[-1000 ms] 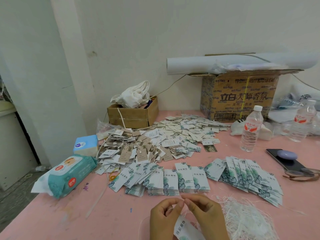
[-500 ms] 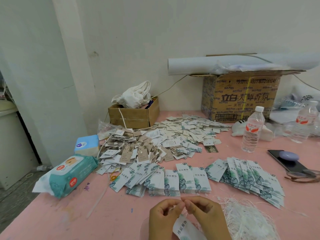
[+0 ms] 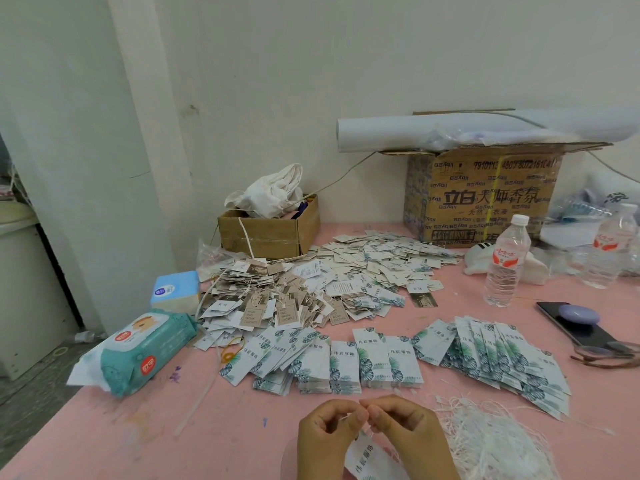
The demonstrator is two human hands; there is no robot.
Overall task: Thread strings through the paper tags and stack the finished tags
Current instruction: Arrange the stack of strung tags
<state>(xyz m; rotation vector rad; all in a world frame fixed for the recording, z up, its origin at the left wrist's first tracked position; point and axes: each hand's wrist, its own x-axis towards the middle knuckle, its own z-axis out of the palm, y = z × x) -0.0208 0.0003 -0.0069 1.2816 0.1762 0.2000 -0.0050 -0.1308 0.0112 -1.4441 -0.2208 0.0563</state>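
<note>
White string (image 3: 346, 416) is caught between the tips of both hands at the near edge of the pink table (image 3: 138, 445). The left hand (image 3: 329, 433) pinches it between thumb and forefinger. The right hand (image 3: 407, 427) curls its fingers in to meet it, nipping the same strand. Below them hangs the paper tag (image 3: 363, 457), leaf-printed, its top tucked under the fingertips; whether the strand has gone through its hole I cannot tell.

Over the last second little has changed. The two hands have drawn slightly closer together and the tag has stayed hanging under them. I judge the threading or knotting of this tag to be still under way, not done, so nothing is ready to go on a pile.

Just right of the hands lies a tangle of loose strings (image 3: 491, 441). Beyond the hands, neat stacks (image 3: 375, 362) of leaf-printed tags stand in a row, with a fanned spread (image 3: 502, 358) to their right. A pack of wet wipes (image 3: 145, 351) sits at the left. Farther back lies a big heap of tags (image 3: 346, 278), many of them with threads showing. Last come a water bottle (image 3: 507, 265), a small open box (image 3: 270, 235) and a printed carton (image 3: 485, 195) near the wall.
</note>
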